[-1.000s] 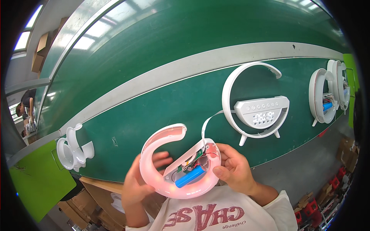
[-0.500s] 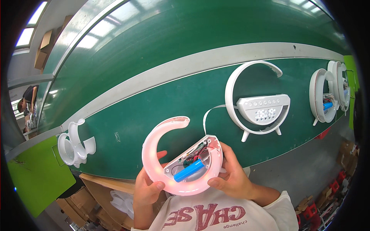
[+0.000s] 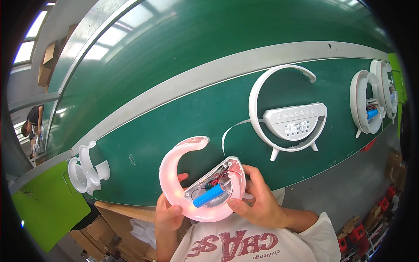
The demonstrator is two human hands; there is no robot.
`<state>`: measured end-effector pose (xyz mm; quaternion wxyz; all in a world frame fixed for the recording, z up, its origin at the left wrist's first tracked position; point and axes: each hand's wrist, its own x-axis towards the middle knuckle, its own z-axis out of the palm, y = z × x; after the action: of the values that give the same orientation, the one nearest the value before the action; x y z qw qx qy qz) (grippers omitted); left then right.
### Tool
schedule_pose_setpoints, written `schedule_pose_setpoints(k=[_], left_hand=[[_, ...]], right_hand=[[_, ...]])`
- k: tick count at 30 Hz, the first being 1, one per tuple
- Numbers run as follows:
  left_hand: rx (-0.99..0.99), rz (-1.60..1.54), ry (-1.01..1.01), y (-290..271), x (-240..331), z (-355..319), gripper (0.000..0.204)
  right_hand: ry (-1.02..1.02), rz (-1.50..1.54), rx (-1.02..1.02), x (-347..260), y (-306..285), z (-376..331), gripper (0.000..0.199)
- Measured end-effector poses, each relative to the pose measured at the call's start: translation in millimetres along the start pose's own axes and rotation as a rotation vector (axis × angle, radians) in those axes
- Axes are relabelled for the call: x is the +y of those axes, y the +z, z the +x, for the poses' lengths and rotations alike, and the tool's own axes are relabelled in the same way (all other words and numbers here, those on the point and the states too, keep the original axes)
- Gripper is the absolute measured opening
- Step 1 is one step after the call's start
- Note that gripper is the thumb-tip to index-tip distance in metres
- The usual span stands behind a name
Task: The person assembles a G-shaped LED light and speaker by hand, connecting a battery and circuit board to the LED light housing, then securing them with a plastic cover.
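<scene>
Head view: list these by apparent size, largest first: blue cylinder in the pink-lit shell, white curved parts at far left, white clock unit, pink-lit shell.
1. white clock unit and pink-lit shell: too alike to rank
2. white curved parts
3. blue cylinder

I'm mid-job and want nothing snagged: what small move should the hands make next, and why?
Probably let the left hand steady the glowing pink, C-shaped plastic shell while the right hand gently tucks in the thin red wires. They loop near the blue cylindrical battery in the shell's open cavity, so they might catch.
</scene>
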<state>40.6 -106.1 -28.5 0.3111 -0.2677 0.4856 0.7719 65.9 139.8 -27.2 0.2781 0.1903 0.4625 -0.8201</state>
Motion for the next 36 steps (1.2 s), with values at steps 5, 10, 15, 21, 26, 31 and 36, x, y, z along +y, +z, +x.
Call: schedule_pose_setpoints(k=[5,10,15,21,26,31,36], left_hand=[[0.021,-0.014,0.022,5.3,-0.5,-0.1,0.099],[0.031,-0.005,0.024,6.3,1.3,-0.9,0.098],[0.017,0.017,0.02,2.3,-1.2,0.2,0.102],[-0.025,0.206,0.106,-0.7,9.4,-5.9,0.114],[0.07,0.269,0.266,-2.2,24.5,-4.1,0.098],[0.045,0.277,0.202,2.8,41.7,12.8,0.088],[-0.013,0.298,0.178,-6.5,51.3,14.9,0.081]], right_hand=[[-0.019,-0.029,-0.009,0.5,-1.2,-0.3,0.081],[-0.008,-0.044,-0.023,-1.2,-1.7,0.8,0.081],[-0.066,-0.069,-0.032,5.0,-5.8,0.0,0.081],[-0.363,-0.514,0.024,-3.7,-19.7,-4.2,0.08],[-1.086,-1.331,0.569,-37.7,-66.9,-12.5,0.084],[-0.7,-1.659,0.469,-74.6,-93.1,-8.3,0.095],[-0.74,-1.584,0.307,-81.1,-95.4,11.0,0.086]])
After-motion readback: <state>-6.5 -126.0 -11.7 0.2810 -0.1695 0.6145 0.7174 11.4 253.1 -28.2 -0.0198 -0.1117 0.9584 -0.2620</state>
